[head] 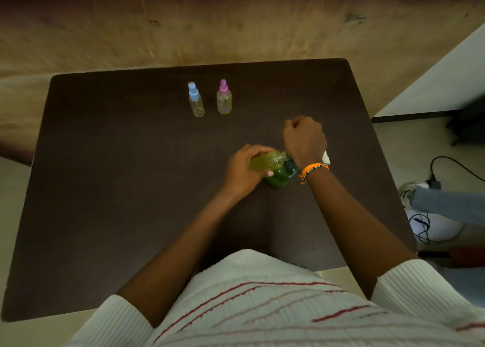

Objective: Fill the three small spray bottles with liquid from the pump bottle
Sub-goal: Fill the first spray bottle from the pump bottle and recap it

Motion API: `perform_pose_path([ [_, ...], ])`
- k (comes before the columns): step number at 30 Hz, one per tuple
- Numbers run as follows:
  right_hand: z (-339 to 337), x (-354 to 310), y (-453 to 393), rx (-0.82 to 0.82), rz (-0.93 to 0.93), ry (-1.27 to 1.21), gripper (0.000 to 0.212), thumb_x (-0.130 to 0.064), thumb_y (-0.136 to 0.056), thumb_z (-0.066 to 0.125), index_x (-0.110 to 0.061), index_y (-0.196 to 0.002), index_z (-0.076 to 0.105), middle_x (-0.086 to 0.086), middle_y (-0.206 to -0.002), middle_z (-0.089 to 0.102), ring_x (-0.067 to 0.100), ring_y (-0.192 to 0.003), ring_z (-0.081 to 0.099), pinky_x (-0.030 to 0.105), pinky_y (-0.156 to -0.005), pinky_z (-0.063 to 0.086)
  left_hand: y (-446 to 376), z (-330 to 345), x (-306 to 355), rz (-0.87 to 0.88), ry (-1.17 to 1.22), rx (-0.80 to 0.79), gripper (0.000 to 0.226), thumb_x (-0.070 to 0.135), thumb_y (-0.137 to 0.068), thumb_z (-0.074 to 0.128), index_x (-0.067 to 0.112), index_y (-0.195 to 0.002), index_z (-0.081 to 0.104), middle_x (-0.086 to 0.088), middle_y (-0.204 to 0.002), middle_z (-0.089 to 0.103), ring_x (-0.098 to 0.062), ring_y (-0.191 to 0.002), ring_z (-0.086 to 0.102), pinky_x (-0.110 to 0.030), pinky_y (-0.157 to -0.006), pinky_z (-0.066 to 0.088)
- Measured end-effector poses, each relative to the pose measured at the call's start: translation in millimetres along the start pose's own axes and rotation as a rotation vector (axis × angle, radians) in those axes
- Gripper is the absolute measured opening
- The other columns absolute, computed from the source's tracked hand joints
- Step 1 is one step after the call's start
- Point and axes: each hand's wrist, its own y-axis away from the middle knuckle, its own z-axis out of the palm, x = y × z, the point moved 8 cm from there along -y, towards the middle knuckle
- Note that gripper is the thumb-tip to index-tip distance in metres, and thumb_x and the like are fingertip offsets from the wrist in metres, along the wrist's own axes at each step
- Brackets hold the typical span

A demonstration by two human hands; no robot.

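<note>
Green pump bottle point(282, 176) under right hand point(304, 139) — small bottle point(266, 160) in left hand point(242, 171)

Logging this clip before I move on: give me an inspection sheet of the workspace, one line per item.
Surface: dark table, bare wood-look floor beyond.
Job's things: blue-capped spray bottle and purple-capped spray bottle upright, apart, at the far side; yellow-green bottle tilted, its neck at the green pump bottle.
Clutter: nothing seen.
Hands: left hand grips the yellow-green bottle; right hand is curled over the pump bottle's top, which it hides.
Cables: black cable and plug on the floor at right.
Surroundings: a jeans leg at right.
</note>
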Motion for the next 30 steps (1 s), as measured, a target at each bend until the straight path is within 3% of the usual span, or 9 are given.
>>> perform_pose_path([
  [7, 1, -1, 1, -0.018, -0.013, 0.028, 0.025, -0.027, -0.091, 0.046, -0.012, -0.073, 0.053, 0.017, -0.092, 0.068, 0.04, -0.09, 0.061, 0.04, -0.085, 0.047, 1, -2, 1, 0.016, -0.01, 0.007, 0.051, -0.004, -0.058, 0.077, 0.014, -0.105, 0.067, -0.002, -0.098, 0.062, -0.018, -0.093, 0.062, -0.029, -0.089, 0.047],
  [12, 6, -2, 0, -0.108, -0.009, 0.15, 0.034, -0.033, -0.093, 0.044, -0.007, -0.094, 0.066, 0.017, -0.108, 0.067, 0.04, -0.104, 0.059, 0.044, -0.098, 0.042, 2, -4, 2, 0.02, -0.014, 0.011, 0.05, -0.003, -0.058, 0.078, 0.013, -0.104, 0.067, 0.0, -0.098, 0.062, -0.017, -0.094, 0.062, -0.032, -0.089, 0.049],
  [19, 5, 3, 0, -0.082, 0.057, 0.089, 0.037, -0.036, -0.092, 0.045, -0.007, -0.1, 0.068, 0.016, -0.11, 0.067, 0.04, -0.103, 0.06, 0.039, -0.087, 0.044, 0, -1, 0, -0.006, -0.02, 0.006, 0.051, -0.003, -0.057, 0.078, 0.017, -0.102, 0.067, -0.002, -0.099, 0.063, -0.022, -0.095, 0.063, -0.04, -0.091, 0.049],
  [23, 5, 0, 1, -0.083, 0.033, 0.097, 0.035, -0.035, -0.092, 0.046, -0.006, -0.093, 0.067, 0.016, -0.106, 0.067, 0.041, -0.099, 0.06, 0.038, -0.083, 0.043, 1, -2, 1, -0.007, -0.009, 0.004, 0.05, -0.003, -0.057, 0.078, 0.023, -0.098, 0.066, -0.004, -0.101, 0.065, -0.02, -0.095, 0.063, -0.04, -0.091, 0.05],
  [30, 13, -1, 1, -0.252, 0.038, 0.203, 0.041, -0.039, -0.093, 0.045, -0.007, -0.11, 0.066, 0.017, -0.121, 0.062, 0.039, -0.113, 0.056, 0.047, -0.104, 0.037, 4, -6, 10, 0.025, -0.045, -0.002, 0.046, -0.002, -0.06, 0.077, 0.015, -0.102, 0.067, 0.0, -0.102, 0.064, -0.015, -0.096, 0.061, -0.027, -0.088, 0.047],
])
